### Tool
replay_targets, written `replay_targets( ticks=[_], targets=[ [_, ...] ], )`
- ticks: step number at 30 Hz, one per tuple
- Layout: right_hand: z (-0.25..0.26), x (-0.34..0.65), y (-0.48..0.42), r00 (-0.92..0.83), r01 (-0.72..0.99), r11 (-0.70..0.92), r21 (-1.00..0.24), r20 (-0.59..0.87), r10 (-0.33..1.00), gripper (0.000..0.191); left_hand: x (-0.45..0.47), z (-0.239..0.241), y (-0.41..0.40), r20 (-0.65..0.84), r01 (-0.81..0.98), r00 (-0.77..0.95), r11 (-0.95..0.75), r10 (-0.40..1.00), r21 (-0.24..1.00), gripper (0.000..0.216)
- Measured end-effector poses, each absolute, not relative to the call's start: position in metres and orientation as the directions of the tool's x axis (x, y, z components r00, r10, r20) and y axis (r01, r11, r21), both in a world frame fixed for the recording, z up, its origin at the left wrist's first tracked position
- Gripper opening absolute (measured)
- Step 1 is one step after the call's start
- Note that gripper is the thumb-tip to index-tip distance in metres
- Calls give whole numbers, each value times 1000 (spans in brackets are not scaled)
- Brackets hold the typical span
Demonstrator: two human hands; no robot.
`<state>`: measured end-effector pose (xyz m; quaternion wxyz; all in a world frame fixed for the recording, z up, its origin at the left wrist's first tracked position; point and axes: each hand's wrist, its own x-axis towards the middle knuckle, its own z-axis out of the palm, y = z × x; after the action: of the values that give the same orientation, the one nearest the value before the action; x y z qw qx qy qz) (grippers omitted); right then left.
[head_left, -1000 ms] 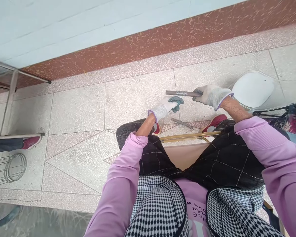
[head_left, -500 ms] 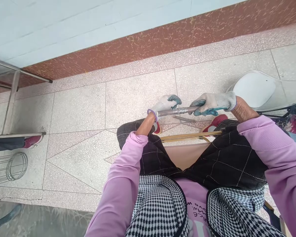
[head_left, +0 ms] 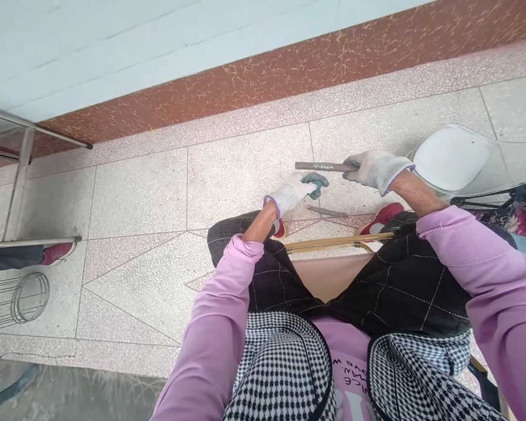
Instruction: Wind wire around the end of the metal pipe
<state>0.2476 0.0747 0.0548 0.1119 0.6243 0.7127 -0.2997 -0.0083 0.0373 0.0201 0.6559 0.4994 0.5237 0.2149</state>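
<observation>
While the person sits with knees apart over a speckled floor, the scene runs from biggest to smallest as follows.

Floor: pale terrazzo tiles [head_left: 241,175] with thin joint lines, bordered at the far side by a reddish skirting band [head_left: 263,76] below a light wall.
Person: seated, pink sleeves, dark checked trousers, a houndstooth garment at the bottom edge; red shoes show near both feet.
White basin: a pale tub-like vessel [head_left: 451,155] on the floor at the right, just beyond the right forearm.
Seat: a tan seat panel [head_left: 324,275] with a thin brass-coloured frame rail between the thighs.
Wire frame: a round wire cage [head_left: 17,298] lying at the far left, well apart from the hands.
Another person: a red shoe [head_left: 55,251] and trouser leg at the left edge, under a metal rail.
Right hand: gloved [head_left: 374,166], closed around the right end of the metal rod, holding it level above the floor.
Left hand: gloved [head_left: 300,188], fingers curled loosely with dark-coated tips, just below the rod's middle and not touching it; whether it grips anything cannot be told.
Metal rod: a grey bar [head_left: 322,166] with a band of shiny wire wound at its middle, jutting left from the right hand.
Flat tool: a slim grey metal piece [head_left: 326,211] lying on the floor beneath the hands, near the right shoe.
</observation>
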Motion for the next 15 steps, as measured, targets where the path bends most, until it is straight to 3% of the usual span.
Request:
replay_targets(
  ticks=[4,7,9,12,15],
  targets=[
    [73,243,65,-158,860,-137,-491,-511,845,33,-9,19,39,-431,178,400,393,809,902,4],
    [76,243,60,-154,651,-289,-702,-495,855,27,-7,16,41,-416,148,416,391,809,908,8],
    [78,246,58,-195,490,-335,-805,-476,858,35,-7,13,42,-409,136,421,390,810,911,13],
    [84,253,56,-374,341,-359,-869,-475,796,58,-8,11,44,-403,134,413,383,817,914,17],
    [86,259,50,-582,436,-317,-842,-533,614,68,-13,13,47,-404,153,394,374,826,915,17]
  ],
)
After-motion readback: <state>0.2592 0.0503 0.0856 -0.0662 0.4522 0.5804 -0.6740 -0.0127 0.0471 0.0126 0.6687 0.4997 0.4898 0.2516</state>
